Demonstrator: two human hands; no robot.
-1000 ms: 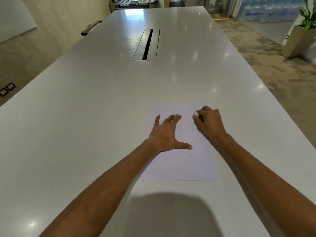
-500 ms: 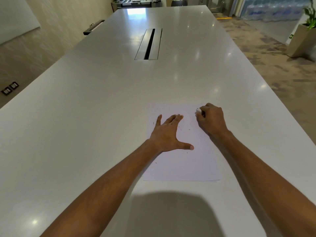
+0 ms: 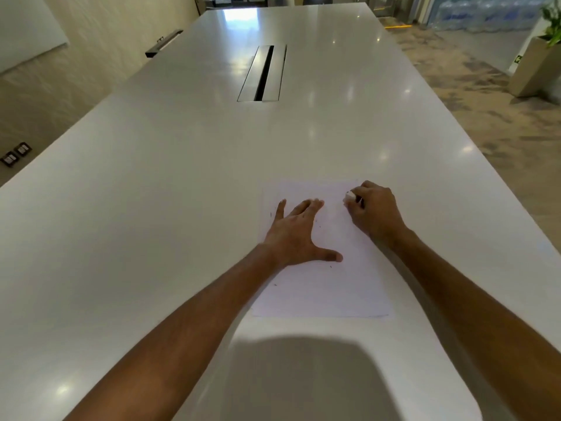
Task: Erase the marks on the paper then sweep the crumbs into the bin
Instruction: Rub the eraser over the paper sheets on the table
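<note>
A white rectangular sheet of paper [image 3: 321, 287] lies flat on the long, glossy white worktop [image 3: 151, 208], close to its near edge, and everything else here can be placed from that sheet. The left hand [image 3: 296, 235] rests palm-down on the sheet's left half, its fingers [image 3: 303, 206] straight and spread toward the far edge and its thumb stretched out sideways toward the sheet's middle; it presses on the paper and grips nothing. The right hand [image 3: 375, 212] sits over the sheet's far right corner, its fingers curled in tight around a small white eraser [image 3: 350, 196], whose pale end pokes out on the hand's left side and sits at the paper surface, though I cannot tell for sure that it touches. A few small dark pencil marks [image 3: 271, 214] and specks dot the sheet, one short stroke just left of the left hand's little finger, others between the two hands and near the thumb tip. Further along the worktop, well beyond the sheet's far edge, a long metal-framed cable slot [image 3: 262, 73] is set into the surface. Off to the right of the sheet, past the worktop's edge, patterned brown carpet [image 3: 485, 101] runs to a tall beige planter [image 3: 535, 65] with green leaves.
</note>
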